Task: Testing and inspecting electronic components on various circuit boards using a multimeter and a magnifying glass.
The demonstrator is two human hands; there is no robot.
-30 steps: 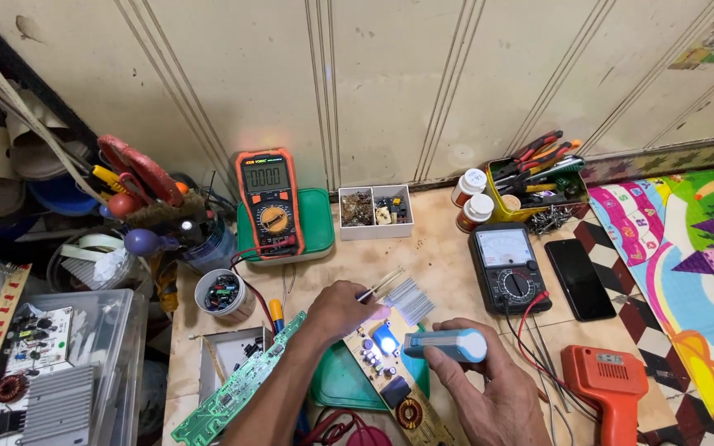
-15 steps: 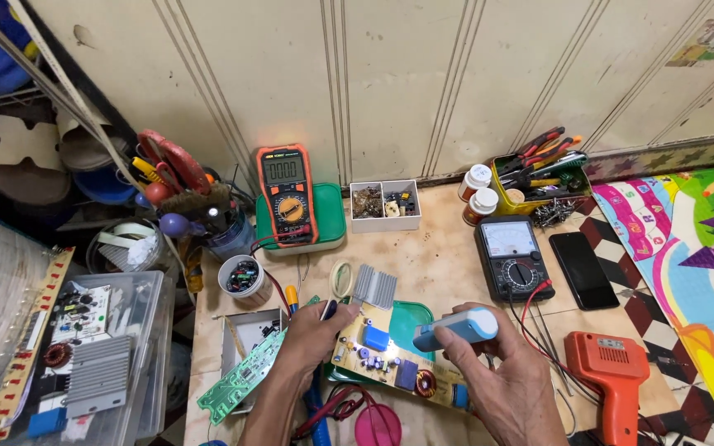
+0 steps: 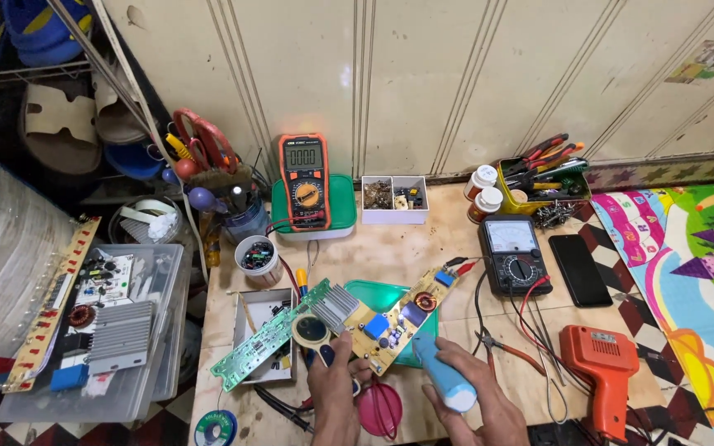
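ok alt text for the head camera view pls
Over a cluttered wooden workbench, the left hand holds a small magnifying glass above a yellow circuit board while the right hand aims a blue flashlight at it. Two multimeters, an orange soldering gun and pliers lie around.

A grey rectangular screen is shown on the orange digital multimeter (image 3: 304, 180) at the far wall, a white dial face on the black analogue meter (image 3: 514, 256) to its right, beside a dark-screened phone (image 3: 580, 269).
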